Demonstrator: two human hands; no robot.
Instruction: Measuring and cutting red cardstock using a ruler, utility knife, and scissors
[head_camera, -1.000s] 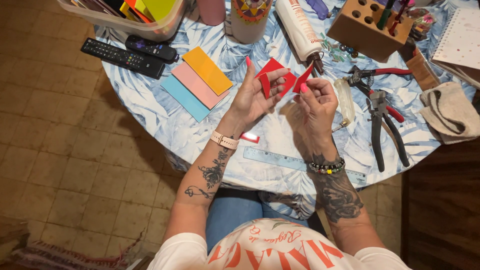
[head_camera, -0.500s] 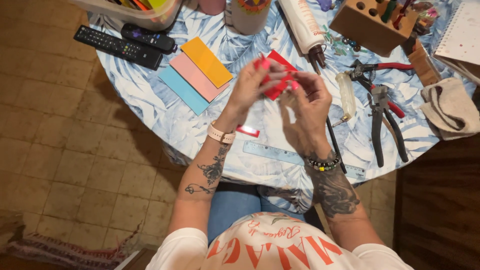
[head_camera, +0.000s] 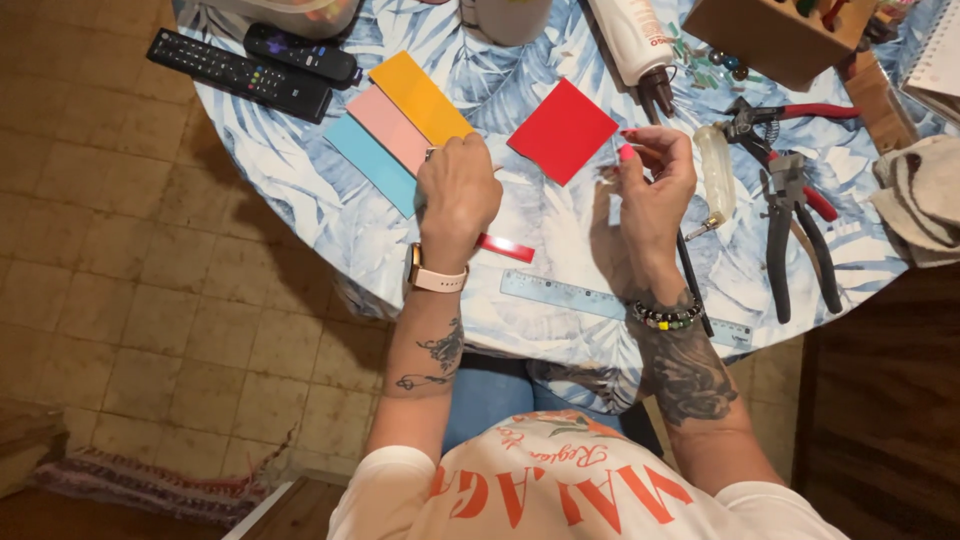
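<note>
Round, with a blue leaf-print cloth, the desk carries a flat red paper square lying between both hands. Left hand is curled at the pink paper strip; its grip cannot be told. Right hand hovers beside the square, fingers loosely spread, holding nothing.

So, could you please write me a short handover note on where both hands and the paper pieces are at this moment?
Left hand: knuckles up over the table, fingers curled by the pink sheet; whether it grips anything cannot be told.
Right hand: raised, fingertips pinched together; nothing clearly visible in them.
Red paper square: lying flat on the table between the hands, touched by neither.
Orange sheet, pink and blue sheet lie side by side, unfolded.
Red strip and ruler lie nearer the person.
Done: red square laid flat. Left: all sheets unworked.
</note>
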